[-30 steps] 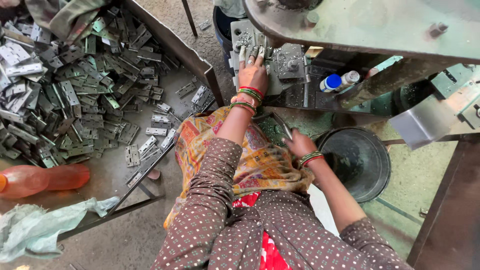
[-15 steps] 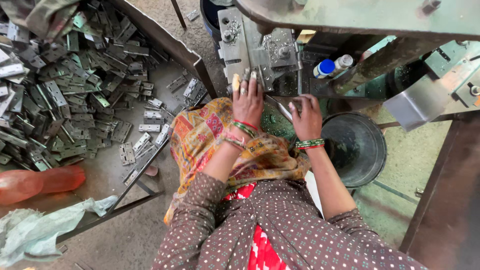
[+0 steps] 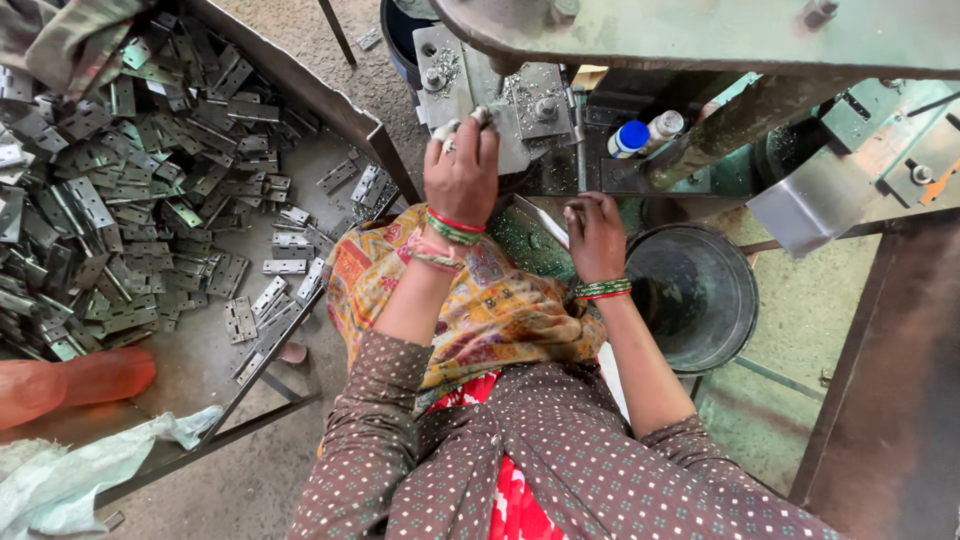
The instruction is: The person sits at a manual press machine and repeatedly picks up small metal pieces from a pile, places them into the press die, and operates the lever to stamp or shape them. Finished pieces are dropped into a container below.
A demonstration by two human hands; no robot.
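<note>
1. Left hand (image 3: 462, 178) stretched forward onto the grey steel bed of the press machine (image 3: 520, 110), fingertips wrapped in pale tape and curled down on a small flat metal piece (image 3: 480, 116) at the tooling; only an edge of the piece visible under the fingers, so the grasp itself hard to confirm.
2. Right hand (image 3: 595, 235) lower and nearer the body, fingers bent around a thin metal rod or lever (image 3: 545, 222) beside the machine's front edge; apparently gripping it, though partly hidden.
3. Green and red bangles on both wrists; patterned yellow cloth (image 3: 480, 310) spread over the lap.
4. Large heap of unprocessed grey metal hinge plates (image 3: 110, 200) filling the sheet-metal tray (image 3: 330, 105) at the left, a few lying loose near its corner.
5. Round dark metal pan (image 3: 700, 295) just right of the right hand, looking almost bare inside.
6. Blue-capped white bottle (image 3: 630, 138) lying behind the machine bed.
7. Judged from the full heap and the near-bare pan: one piece at the tooling, very few finished, nearly all of the work still ahead.
</note>
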